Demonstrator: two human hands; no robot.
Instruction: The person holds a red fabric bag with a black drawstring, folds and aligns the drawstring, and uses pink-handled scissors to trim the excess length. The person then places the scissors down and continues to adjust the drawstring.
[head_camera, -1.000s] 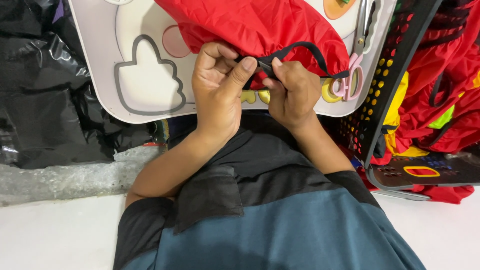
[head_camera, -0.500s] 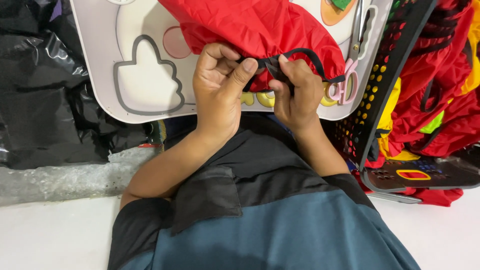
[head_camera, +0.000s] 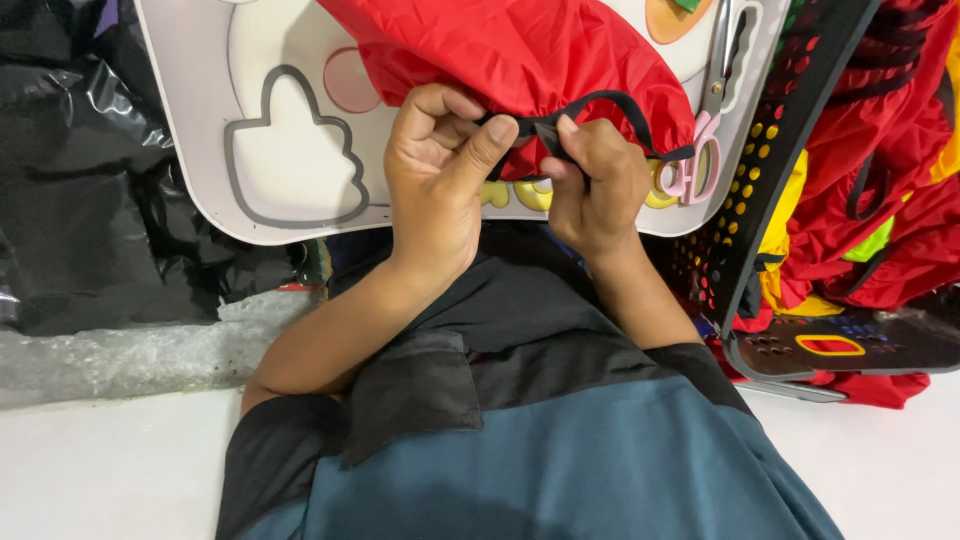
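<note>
Spreading across the person's lap, a white plastic tray (head_camera: 200, 150) with a grey cloud-shaped outline and coloured cartoon prints bears everything else in the middle of the view. Left of the tray lies a heap of crumpled black plastic sheeting (head_camera: 90, 180), with a strip of clear bubble wrap (head_camera: 120, 355) below it, nearer the person. Right of the tray leans a black perforated plastic crate (head_camera: 775, 160), and beyond that crate sits a pile of red fabric pieces (head_camera: 900, 200) with yellow and green patches.

On the tray's upper middle rests a bunched red nylon fabric bag (head_camera: 510, 55), gathered along its lower hem. A thin black drawstring cord (head_camera: 620, 102) arcs out of that hem toward the tray's right edge. Beside the cord's far end, against the tray's right edge, lie scissors with pale pink handles (head_camera: 700, 150).

At the tray's near edge, the left hand (head_camera: 435, 185) is curled, thumb and forefinger pinched on the black cord. Just beside it, the right hand (head_camera: 598, 185) is likewise closed, fingertips nipping the same cord, the two hands almost touching at the pinch.
</note>
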